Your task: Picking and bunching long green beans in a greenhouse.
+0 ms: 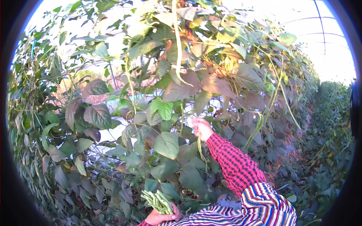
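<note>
My left hand [164, 217], low in the picture, is closed around a bunch of long green bean pods [157, 201] whose ends point up and to the left. Further up, among the leaves of a climbing bean plant, my right hand [201, 128] has its fingers curled on a thin pale green bean pod [200, 147] that hangs down below it. To its right several green pods [258, 124] hang from the vine. A long pale pod [178, 45] dangles above and to the left. My right sleeve is red and black checked.
Dense bean foliage [167, 144] fills the front and left like a wall. On the right, a strip of ground [291, 147] runs back between it and another row of plants [328, 118]. Thin curved frame bars [321, 19] show at the upper right.
</note>
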A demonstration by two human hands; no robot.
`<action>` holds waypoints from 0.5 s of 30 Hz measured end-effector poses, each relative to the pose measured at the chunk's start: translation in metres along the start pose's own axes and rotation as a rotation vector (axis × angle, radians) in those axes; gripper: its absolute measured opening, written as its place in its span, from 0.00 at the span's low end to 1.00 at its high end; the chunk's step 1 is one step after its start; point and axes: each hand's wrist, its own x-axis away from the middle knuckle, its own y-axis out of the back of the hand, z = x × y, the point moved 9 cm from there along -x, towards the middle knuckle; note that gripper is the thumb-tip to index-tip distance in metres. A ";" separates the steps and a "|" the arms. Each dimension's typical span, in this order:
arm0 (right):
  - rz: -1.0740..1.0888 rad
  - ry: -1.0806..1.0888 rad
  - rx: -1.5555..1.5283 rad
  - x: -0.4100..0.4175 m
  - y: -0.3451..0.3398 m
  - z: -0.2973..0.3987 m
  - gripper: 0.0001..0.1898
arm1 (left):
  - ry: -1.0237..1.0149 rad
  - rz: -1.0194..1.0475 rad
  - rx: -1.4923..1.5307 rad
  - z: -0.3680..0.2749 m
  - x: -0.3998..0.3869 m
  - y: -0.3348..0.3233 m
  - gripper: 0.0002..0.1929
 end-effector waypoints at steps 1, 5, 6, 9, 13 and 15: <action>0.004 0.066 -0.003 -0.005 -0.015 0.023 0.08 | -0.013 -0.115 -0.065 -0.012 0.005 -0.001 0.13; -0.063 0.308 0.268 -0.059 -0.039 0.094 0.15 | 0.011 -0.148 -0.116 -0.008 0.008 0.009 0.13; -0.043 0.304 0.268 -0.064 -0.057 0.096 0.15 | -0.003 -0.133 -0.107 -0.009 0.010 0.012 0.14; -0.209 0.362 0.323 -0.060 -0.071 0.106 0.08 | 0.009 -0.160 -0.105 -0.012 0.017 0.016 0.14; -0.174 0.823 0.302 -0.022 -0.074 0.139 0.05 | 0.042 -0.205 -0.051 -0.012 0.017 0.022 0.14; -0.061 0.366 0.452 -0.028 -0.063 0.117 0.06 | 0.037 -0.159 -0.082 -0.014 0.012 0.014 0.13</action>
